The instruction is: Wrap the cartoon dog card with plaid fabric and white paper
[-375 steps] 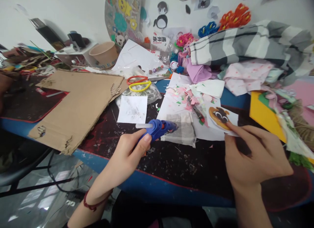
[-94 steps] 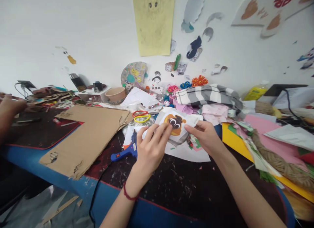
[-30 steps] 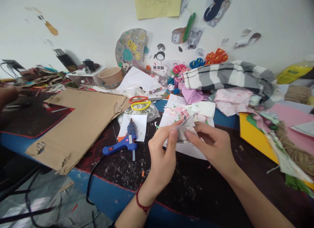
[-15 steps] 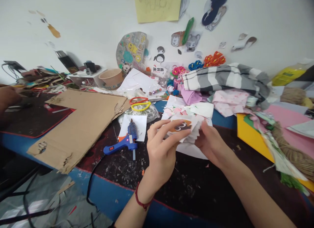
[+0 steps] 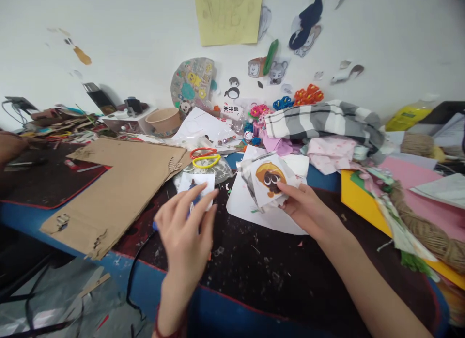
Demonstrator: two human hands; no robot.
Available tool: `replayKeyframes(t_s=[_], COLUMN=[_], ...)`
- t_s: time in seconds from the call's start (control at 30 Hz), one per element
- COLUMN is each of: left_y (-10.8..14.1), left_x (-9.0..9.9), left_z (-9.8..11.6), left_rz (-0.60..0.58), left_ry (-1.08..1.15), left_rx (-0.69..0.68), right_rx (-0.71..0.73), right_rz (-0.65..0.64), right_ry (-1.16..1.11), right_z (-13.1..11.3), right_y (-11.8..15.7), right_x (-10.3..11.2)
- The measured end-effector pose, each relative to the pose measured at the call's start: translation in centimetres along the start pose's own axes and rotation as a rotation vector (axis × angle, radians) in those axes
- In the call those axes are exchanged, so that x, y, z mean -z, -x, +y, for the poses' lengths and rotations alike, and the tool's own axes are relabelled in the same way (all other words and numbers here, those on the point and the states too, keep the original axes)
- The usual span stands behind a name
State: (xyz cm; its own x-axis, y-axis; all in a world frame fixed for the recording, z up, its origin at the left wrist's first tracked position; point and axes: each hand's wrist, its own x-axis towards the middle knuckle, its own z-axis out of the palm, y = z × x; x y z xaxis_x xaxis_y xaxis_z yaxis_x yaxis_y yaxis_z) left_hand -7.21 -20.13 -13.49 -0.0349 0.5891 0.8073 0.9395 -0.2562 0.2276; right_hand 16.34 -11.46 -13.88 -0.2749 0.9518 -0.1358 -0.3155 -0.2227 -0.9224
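Note:
Between the thumb and fingers of my right hand (image 5: 305,207) is a white square cartoon picture (image 5: 268,180), showing a dark big-eyed figure in an orange-yellow cap. Crinkled see-through material lies around and behind the picture, above white paper sheets (image 5: 240,202). My left hand (image 5: 187,226) is apart from it, fingers spread and holding nothing, over a blue glue gun (image 5: 155,226). That hand hides most of the glue gun, whose tip lies over a small white paper (image 5: 209,180).
Left of the glue gun lies a cut cardboard sheet (image 5: 119,173). Red and yellow rings (image 5: 205,160) rest on a plastic bag behind. Checked fabric (image 5: 319,122), twine (image 5: 428,226) and coloured paper are at the right. Another person's hand (image 5: 10,146) shows at the far left.
My left hand has let go of the picture and moved left over the glue gun. My right hand keeps the picture, now turned face-on to me.

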Motion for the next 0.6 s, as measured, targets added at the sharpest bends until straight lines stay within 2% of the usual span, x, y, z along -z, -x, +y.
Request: replayKeyframes(t_s=[0.1, 0.2, 0.37, 0.5, 0.6], left_y=[1.5, 2.6, 3.0, 2.7, 2.7], left_x=[2.0, 3.2, 3.5, 3.4, 3.2], left_z=[-4.0, -6.5, -7.3, -7.6, -8.1], left_rz=[-0.154, -0.297, -0.457, -0.488, -0.529], left_ry=[-0.248, -0.412, -0.509, -0.497, -0.448], left_rx=[0.041, -0.026, -0.074, -0.062, -0.066], right_rx=[0.027, 0.024, -0.037, -0.144, -0.216], right_rz=[-0.004, -0.009, -0.127, -0.098, -0.078], right_ry=[0.006, -0.059, -0.116, -0.229, -0.263], right_z=[0.1, 0.1, 0.9, 2.7, 4.0], right_y=[-0.2, -0.9, -3.7, -6.4, -7.3], right_x=[0.0, -0.9, -5.6, -9.4, -10.8])
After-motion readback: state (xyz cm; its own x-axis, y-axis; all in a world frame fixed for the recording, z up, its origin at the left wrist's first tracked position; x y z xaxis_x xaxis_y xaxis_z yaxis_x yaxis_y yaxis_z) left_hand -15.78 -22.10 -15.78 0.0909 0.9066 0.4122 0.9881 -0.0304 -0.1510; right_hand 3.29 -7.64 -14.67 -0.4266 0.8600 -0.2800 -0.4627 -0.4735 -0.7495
